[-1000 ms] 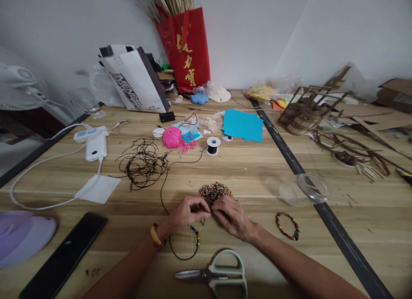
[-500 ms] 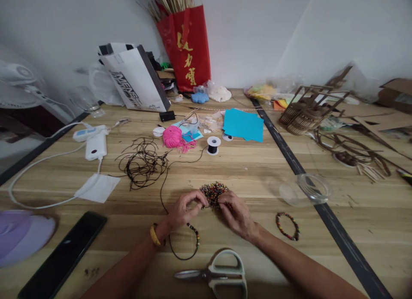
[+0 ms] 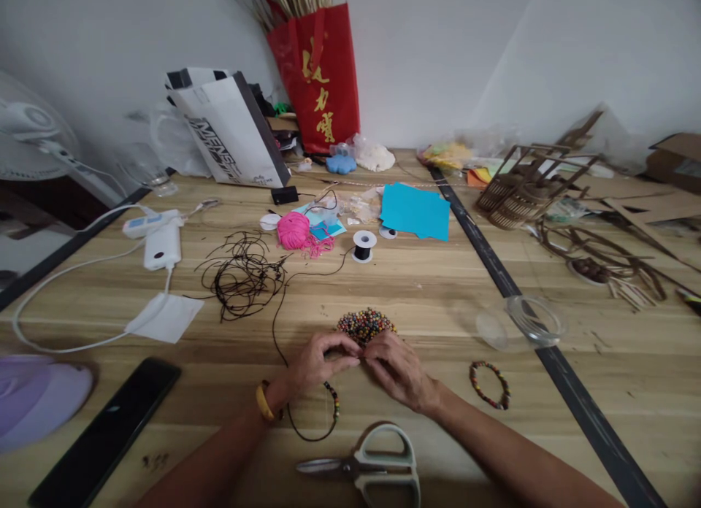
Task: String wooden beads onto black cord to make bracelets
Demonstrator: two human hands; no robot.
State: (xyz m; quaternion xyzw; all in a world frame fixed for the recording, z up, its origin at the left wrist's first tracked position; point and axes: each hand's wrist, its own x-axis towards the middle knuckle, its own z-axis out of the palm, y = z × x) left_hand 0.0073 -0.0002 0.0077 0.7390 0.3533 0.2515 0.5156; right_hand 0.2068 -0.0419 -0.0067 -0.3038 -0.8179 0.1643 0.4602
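Note:
Over the near side of a pile of small colored beads (image 3: 366,322), my two hands meet fingertip to fingertip. My left hand (image 3: 324,356) pinches the end of a thin black cord (image 3: 299,433); part of the cord loops below, with a row of strung beads (image 3: 335,403) on it. My right hand (image 3: 399,368) is closed in a pinch against the left fingertips. Whatever it holds is too small to make out. Scissors (image 3: 358,466) with pale handles lie below the hands. To the right rests a finished-looking beaded bracelet (image 3: 489,385).
The cord leads back to a spool (image 3: 364,247) of black cord. A tangle of dark cord (image 3: 241,276), pink yarn (image 3: 294,231) and blue sheets (image 3: 415,212) lie beyond. A black phone (image 3: 106,431) is at left, a clear round container (image 3: 532,320) at right.
My right hand has moved left from the bead pile, and its fingertips now meet those of my left hand. The left hand has shifted slightly right.

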